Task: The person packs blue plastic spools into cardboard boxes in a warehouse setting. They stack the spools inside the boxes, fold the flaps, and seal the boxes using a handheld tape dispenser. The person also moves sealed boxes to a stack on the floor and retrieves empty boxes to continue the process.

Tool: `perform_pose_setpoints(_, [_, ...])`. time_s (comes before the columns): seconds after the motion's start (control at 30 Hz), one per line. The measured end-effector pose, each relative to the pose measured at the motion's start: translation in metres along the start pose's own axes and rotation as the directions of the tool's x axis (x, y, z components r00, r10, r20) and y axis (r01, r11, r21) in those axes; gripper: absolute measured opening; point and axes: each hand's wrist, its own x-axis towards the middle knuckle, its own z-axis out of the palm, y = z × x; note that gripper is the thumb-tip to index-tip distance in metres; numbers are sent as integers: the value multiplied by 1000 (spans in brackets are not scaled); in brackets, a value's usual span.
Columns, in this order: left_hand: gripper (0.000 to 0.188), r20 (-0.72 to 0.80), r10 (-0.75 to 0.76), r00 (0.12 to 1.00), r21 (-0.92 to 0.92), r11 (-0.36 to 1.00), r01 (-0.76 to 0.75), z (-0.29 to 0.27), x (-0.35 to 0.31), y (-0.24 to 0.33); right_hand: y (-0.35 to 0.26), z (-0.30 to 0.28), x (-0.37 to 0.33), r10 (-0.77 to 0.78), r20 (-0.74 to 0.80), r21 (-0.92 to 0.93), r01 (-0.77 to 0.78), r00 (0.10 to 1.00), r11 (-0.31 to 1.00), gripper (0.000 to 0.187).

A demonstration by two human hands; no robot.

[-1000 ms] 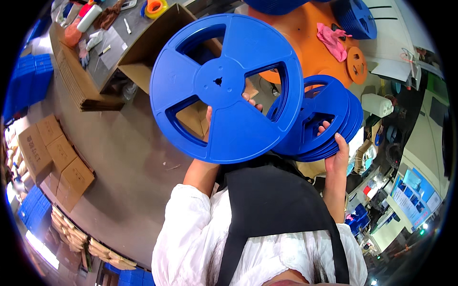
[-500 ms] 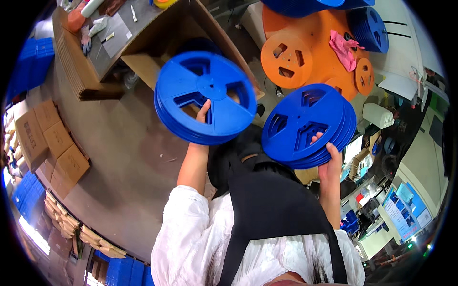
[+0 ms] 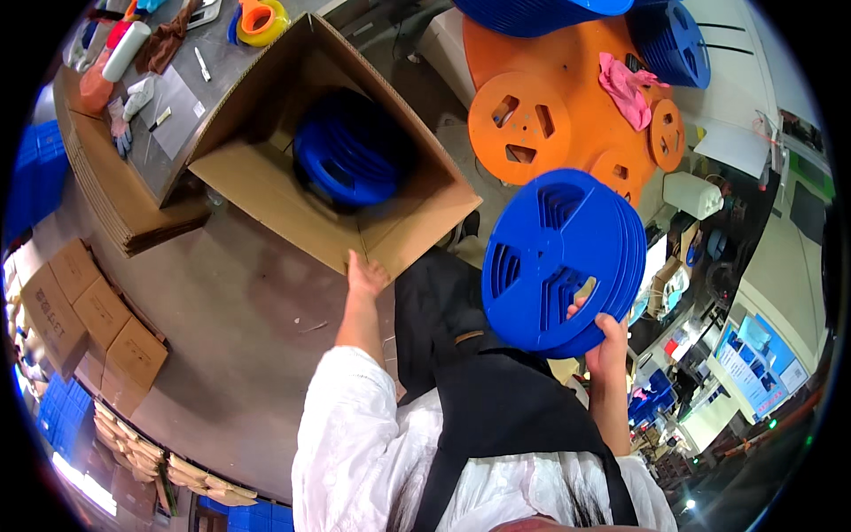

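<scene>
My right hand (image 3: 606,344) grips a stack of several blue plastic reels (image 3: 585,213) by the lower right edge, with fingers through a window in the discs. The stack is tilted and held in front of my body. An open cardboard box (image 3: 257,199) stands ahead, and inside it lie more blue reels (image 3: 341,151), their far part in dark shadow. At the box's near edge is my left hand (image 3: 366,273), with no reel in it and its fingers stretched out. Whether it presses on the cardboard I cannot tell.
An orange machine with round discs (image 3: 519,129) stands ahead right, a pink glove (image 3: 628,93) lying on it. Blue reels (image 3: 669,44) sit beyond. Flattened cardboard (image 3: 115,204) leans by a grey table (image 3: 191,84) at the left. Closed cartons (image 3: 102,310) are stacked far left.
My left hand has let go of its stack of blue reels, which now appears to be in the box, and is drawn back to the box's edge. My right hand still holds its stack.
</scene>
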Motion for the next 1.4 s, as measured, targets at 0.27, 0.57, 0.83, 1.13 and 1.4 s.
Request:
perform_pose_setpoints(0.27, [55, 188, 378, 906, 379, 824, -422, -3, -20, 9, -19, -2, -7, -177, 230, 228, 123, 957, 966, 52])
perform_pose_setpoints(0.57, [26, 623, 779, 73, 115, 1, -993, 173, -240, 21, -15, -41, 1, -472, 419, 673, 83, 776, 735, 48])
perform_pose_setpoints(0.83, [24, 718, 649, -252, 19, -380, -925, 190, -323, -18, -20, -25, -12, -573, 497, 790, -66, 652, 610, 42])
perform_pose_setpoints(1.13, [30, 679, 723, -125, -8, -163, -987, 170, -321, -18, -15, -34, -12, -602, 495, 818, -103, 627, 566, 38])
perform_pose_setpoints(1.4, [50, 921, 389, 29, 203, -415, -887, 196, -336, -37, -26, -9, -37, -571, 354, 644, 250, 741, 723, 51])
